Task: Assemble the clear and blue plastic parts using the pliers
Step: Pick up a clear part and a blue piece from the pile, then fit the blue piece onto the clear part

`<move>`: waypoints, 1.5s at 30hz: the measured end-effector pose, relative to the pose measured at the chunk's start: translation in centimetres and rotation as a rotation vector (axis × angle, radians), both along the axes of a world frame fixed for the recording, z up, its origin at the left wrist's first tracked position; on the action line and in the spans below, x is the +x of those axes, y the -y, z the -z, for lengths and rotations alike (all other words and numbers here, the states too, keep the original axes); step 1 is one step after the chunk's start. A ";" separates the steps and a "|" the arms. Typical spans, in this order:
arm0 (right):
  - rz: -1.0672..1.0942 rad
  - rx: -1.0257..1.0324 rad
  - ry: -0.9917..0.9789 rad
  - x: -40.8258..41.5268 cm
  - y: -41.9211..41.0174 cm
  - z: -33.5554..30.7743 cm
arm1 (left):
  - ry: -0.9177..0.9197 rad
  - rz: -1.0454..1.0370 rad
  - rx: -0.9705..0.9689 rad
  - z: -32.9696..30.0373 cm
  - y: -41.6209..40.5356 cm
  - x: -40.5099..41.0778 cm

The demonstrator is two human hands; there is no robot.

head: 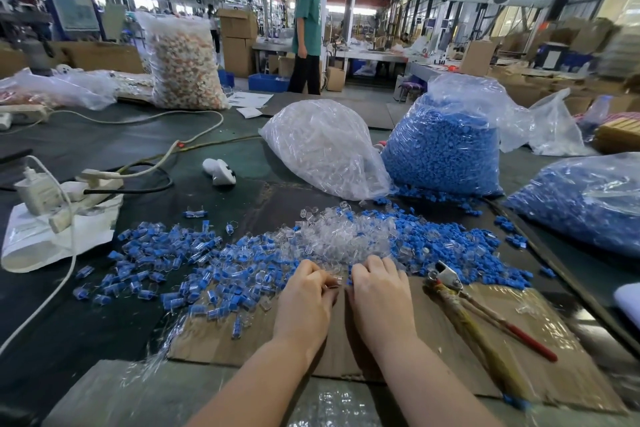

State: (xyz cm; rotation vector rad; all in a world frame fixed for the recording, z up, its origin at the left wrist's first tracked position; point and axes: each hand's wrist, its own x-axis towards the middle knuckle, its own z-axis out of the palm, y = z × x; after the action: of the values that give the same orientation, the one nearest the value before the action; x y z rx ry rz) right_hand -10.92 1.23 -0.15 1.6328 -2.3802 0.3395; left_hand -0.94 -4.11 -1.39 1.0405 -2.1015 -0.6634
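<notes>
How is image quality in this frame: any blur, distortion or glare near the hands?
Head view: both hands are sharp under even overhead light; wide-angle bending curves the far roof; the right-edge cardboard boxes smear; glare streaks the clear plastic bag of clear parts.

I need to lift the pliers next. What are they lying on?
The pliers lie on a flattened cardboard sheet with clear film over it, head beside loose blue parts. Whatever is directly beneath the pliers is hidden.

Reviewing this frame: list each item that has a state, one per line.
left hand: pinching a clear part
right hand: fingers curled at the same part
pliers: lying unused on the cardboard
clear-parts bag: closed, lying on its side
blue-parts bag: open, parts spilling at its base
</notes>
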 end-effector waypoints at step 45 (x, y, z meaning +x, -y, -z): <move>-0.043 -0.366 0.399 -0.2 -2.2 1.5 | -0.292 0.098 0.349 0.2 -1.1 -0.7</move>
State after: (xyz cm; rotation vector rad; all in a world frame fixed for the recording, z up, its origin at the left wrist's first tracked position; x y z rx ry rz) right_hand -11.10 3.45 -1.62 1.5548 -2.3550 1.1297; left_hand -1.68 -3.03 -1.57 0.9579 -1.8283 -1.1884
